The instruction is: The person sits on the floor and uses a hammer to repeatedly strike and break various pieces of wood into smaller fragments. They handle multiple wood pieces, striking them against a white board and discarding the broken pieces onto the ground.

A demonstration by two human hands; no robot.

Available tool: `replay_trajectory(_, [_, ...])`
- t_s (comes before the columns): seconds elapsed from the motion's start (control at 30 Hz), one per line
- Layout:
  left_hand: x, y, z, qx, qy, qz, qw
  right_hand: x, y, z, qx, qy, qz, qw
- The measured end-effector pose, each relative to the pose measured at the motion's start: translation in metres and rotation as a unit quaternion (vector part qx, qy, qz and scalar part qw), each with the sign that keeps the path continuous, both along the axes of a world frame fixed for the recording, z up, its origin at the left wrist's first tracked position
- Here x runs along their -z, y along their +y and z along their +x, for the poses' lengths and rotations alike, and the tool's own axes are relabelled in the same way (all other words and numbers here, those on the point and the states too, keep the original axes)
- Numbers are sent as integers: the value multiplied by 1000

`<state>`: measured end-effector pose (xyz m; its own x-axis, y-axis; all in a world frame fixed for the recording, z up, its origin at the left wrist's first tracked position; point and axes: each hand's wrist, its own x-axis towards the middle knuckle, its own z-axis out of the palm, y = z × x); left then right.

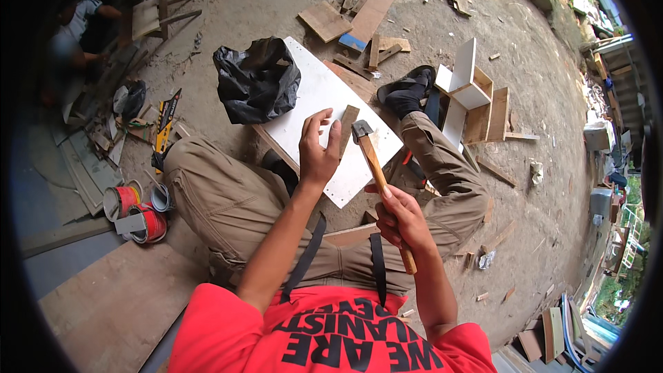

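The hammer (373, 161) was over the white board (345, 181), its head near a narrow strip of wood (350, 123). The two hands were apart. The right hand (400, 217) was wrapped around the handle partway along, leaving the butt sticking out below, probably for control more than force. The left hand (319, 157) was empty as far as could be seen, its fingers curled and parted beside the strip; whether the thumb touched the wood could not be told. The board lay between the bent legs, seemingly to keep it within easy reach. A black plastic bag (260, 84) sat at its far left corner, out of the hammer's way. Farther out, red cans (150, 226) stood to the left, while a partitioned wooden frame (476, 114) stood past the right foot.
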<state>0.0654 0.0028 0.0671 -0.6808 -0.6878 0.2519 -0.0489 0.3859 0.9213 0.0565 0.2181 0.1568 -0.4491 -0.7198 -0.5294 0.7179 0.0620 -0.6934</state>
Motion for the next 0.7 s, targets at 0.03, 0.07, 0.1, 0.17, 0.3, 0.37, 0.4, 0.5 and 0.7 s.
replay_trajectory(0.03, [-7,1,3,61,5,156,986,2,-1,2,5,5,5,1000])
replay_trajectory(0.07, [-8,6,3,77,34,210,974,5,-1,4,10,9,11,1000])
replay_trajectory(0.1, [-5,6,5,96,63,263,958,5,-3,4,12,17,14,1000])
replay_trajectory(0.17, [4,10,8,68,78,433,895,4,-9,6,-5,87,75,993])
replay_trajectory(0.3, [14,8,5,57,150,702,694,27,-21,18,31,496,209,842])
replay_trajectory(0.37, [14,7,5,81,178,765,613,24,-20,17,25,532,224,816])
replay_trajectory(0.4, [11,6,5,83,185,766,610,34,-16,16,31,577,211,788])
replay_trajectory(0.5, [-1,9,0,98,199,770,599,60,-12,20,42,639,206,740])
replay_trajectory(0.7, [4,7,2,35,132,783,606,70,-15,25,94,618,172,761])
